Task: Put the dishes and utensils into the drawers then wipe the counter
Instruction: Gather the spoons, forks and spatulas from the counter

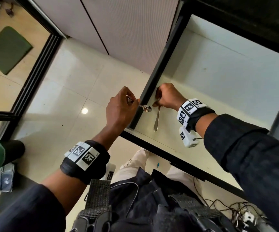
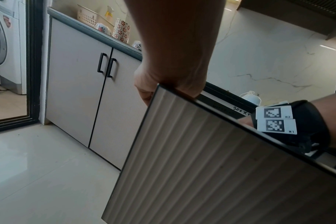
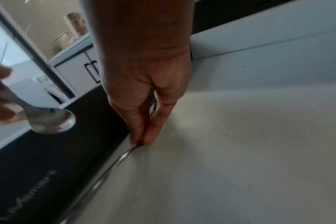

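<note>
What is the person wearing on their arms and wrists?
The left sleeve and right sleeve are long and dark. Each wrist has a thick black strap, the left strap and the right strap, carrying white tiles printed with black pixel squares. A white box with a thin black cord hangs from the right strap. No gloves.

The head view is bright and evenly lit, with a small round glare spot on the glossy floor (image 1: 84, 111) at the left. Inside the pale drawer (image 1: 227, 77) the right hand (image 1: 168, 97) throws a soft shadow. Straight edges bend near the borders of this picture. The left wrist view is sharp, but the near drawer front (image 2: 201, 166) is dim against the bright far wall (image 2: 269, 60). The right wrist view is blurred, and the spoon (image 3: 52, 121) at the left is out of focus.
</note>
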The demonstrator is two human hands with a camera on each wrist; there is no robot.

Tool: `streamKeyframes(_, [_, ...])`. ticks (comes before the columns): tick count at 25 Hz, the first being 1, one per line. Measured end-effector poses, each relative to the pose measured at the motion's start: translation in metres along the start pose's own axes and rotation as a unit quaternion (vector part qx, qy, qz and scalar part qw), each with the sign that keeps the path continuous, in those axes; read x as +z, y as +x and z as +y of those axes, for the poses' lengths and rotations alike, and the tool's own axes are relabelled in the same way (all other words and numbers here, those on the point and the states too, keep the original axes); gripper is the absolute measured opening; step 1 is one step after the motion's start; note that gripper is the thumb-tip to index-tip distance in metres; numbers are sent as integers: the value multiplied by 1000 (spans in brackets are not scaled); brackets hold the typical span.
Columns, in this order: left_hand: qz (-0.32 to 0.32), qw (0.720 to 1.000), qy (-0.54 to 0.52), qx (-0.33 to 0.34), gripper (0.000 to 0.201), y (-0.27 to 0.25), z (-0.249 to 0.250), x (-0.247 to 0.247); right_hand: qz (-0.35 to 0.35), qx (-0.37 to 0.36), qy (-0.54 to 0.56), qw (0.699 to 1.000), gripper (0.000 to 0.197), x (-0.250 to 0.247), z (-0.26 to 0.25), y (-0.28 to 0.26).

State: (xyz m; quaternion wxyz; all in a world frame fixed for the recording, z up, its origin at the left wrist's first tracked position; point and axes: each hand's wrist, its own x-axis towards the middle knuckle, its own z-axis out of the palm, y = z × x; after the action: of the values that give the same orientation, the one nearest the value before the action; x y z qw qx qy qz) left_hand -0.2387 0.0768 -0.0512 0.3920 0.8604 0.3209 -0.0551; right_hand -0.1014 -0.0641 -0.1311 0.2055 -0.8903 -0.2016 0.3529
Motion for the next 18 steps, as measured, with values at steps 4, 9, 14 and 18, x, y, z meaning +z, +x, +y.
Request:
streamKeyframes(4, [-1, 1000, 1, 4, 22, 2, -2, 0, -4, 13, 41, 999, 26, 7, -3, -6])
streamKeyframes(9, [0, 1000, 9, 12, 22, 2, -2, 0, -13, -69, -45, 997, 38, -3, -6, -14])
streamKeyframes(14, [-4, 1000, 12, 8, 23, 2, -2, 1, -84, -75, -131, 985, 44, -5, -2, -10])
streamKeyframes(18, [0, 1000, 6, -2, 23, 1, 0, -1, -73, -82, -88, 990, 40, -3, 0, -9])
